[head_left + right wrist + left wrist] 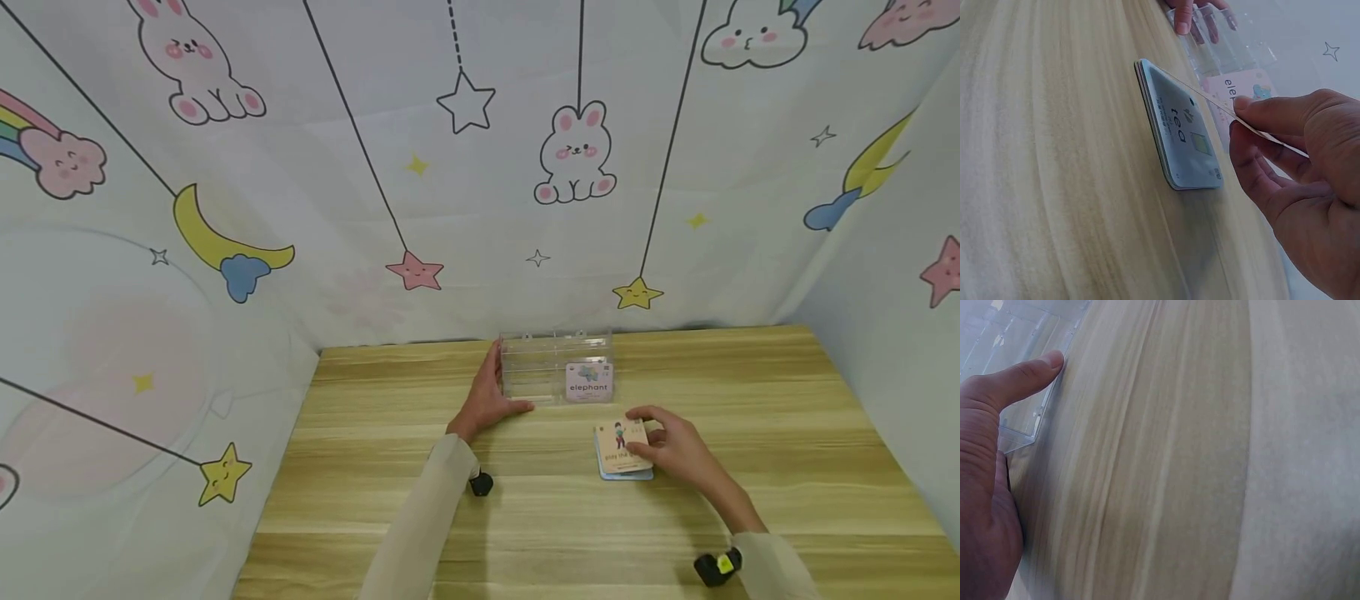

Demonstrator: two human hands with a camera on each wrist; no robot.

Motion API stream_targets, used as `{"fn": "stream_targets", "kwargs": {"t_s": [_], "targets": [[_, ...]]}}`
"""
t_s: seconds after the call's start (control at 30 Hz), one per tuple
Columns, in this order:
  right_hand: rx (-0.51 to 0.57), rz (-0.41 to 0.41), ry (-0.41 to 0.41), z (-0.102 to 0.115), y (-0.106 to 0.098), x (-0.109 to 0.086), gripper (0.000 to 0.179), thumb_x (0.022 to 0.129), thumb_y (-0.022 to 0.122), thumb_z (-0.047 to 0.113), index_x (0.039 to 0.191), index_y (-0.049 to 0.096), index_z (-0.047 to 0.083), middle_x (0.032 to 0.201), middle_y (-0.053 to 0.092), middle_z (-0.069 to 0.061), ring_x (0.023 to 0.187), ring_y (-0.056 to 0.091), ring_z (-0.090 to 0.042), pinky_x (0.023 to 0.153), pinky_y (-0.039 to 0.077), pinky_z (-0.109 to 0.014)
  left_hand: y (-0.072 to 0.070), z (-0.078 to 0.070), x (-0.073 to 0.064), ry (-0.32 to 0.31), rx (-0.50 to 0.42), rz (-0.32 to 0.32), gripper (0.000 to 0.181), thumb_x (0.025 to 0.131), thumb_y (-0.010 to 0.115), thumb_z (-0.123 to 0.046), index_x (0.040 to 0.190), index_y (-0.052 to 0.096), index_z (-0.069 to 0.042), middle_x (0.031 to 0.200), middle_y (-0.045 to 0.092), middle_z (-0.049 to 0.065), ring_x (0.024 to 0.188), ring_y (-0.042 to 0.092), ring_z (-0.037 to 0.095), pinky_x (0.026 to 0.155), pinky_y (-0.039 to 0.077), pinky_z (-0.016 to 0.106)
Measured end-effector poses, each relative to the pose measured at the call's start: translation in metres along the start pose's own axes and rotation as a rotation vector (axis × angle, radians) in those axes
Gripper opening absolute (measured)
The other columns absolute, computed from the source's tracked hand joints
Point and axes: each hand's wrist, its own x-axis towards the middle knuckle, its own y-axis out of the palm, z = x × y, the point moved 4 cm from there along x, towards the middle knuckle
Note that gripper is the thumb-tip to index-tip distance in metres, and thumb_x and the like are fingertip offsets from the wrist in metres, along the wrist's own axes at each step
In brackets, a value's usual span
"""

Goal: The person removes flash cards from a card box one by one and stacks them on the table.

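My right hand (678, 450) pinches a cream flash card (617, 454) with a small figure and words on it. In the right wrist view that card (1210, 99) is edge-on, tilted up above a small stack of flash cards (1179, 128) whose top one reads "tea". A clear plastic box (528, 382) with compartments lies at the back of the table. My left hand (486, 402) holds its left end, thumb along the front edge and fingers at the side. A pink "elephant" card (588, 385) lies in the box's front right compartment.
The wooden table (375, 467) ends at a pale cloth wall (480, 217) printed with rabbits, stars and moons, just behind the box. Black wrist cameras sit at both sleeves, the right one (716, 567) low over the table.
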Motion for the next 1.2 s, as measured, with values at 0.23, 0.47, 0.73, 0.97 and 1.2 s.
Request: {"fn": "stream_targets", "kwargs": {"t_s": [0.23,0.47,0.73,0.97,1.2], "targets": [[0.042,0.005,-0.005,-0.005,0.003,-0.003,0.046,0.089,0.081,0.001,0.129,0.061,-0.007,0.130,0.058,-0.031,0.090,0.075,-0.028,0.062,0.059,-0.025,0.001,0.003,0.001,0.022,-0.024,-0.008,0.137,0.070,0.100,-0.026,0.168,0.005,-0.016,0.172,0.018,0.008,0.155,0.024,0.021,0.122,0.029,0.033],[0.007,0.003,-0.040,-0.008,0.004,-0.003,0.045,0.088,0.083,0.003,0.127,0.062,-0.005,0.124,0.064,-0.026,0.084,0.073,-0.020,0.062,0.057,-0.025,0.000,0.001,0.001,0.034,-0.019,-0.010,0.136,0.071,0.100,-0.023,0.167,0.005,-0.014,0.172,0.017,0.010,0.155,0.025,0.024,0.123,0.029,0.035],[-0.069,-0.019,-0.068,-0.012,0.005,-0.003,0.044,0.086,0.084,0.004,0.125,0.064,-0.003,0.111,0.069,-0.018,0.083,0.070,-0.015,0.063,0.056,-0.024,0.001,0.001,0.000,0.027,-0.010,-0.004,0.137,0.071,0.099,-0.025,0.168,0.003,-0.021,0.172,0.016,0.007,0.155,0.024,0.021,0.123,0.029,0.033],[-0.201,-0.065,-0.104,-0.013,0.006,-0.005,0.042,0.085,0.087,0.008,0.122,0.069,0.000,0.106,0.063,-0.009,0.075,0.052,-0.012,0.061,0.045,-0.025,0.000,0.001,0.000,0.018,-0.018,-0.002,0.136,0.072,0.099,-0.025,0.168,0.003,-0.021,0.172,0.016,0.006,0.155,0.023,0.019,0.123,0.028,0.031],[-0.222,-0.072,-0.123,-0.016,0.009,-0.005,0.039,0.085,0.087,0.008,0.119,0.070,-0.001,0.103,0.059,-0.008,0.074,0.047,-0.011,0.060,0.040,-0.025,0.000,0.000,-0.001,0.014,-0.016,0.000,0.136,0.072,0.099,-0.026,0.168,0.002,-0.022,0.172,0.015,0.006,0.155,0.023,0.020,0.123,0.028,0.032]]}}
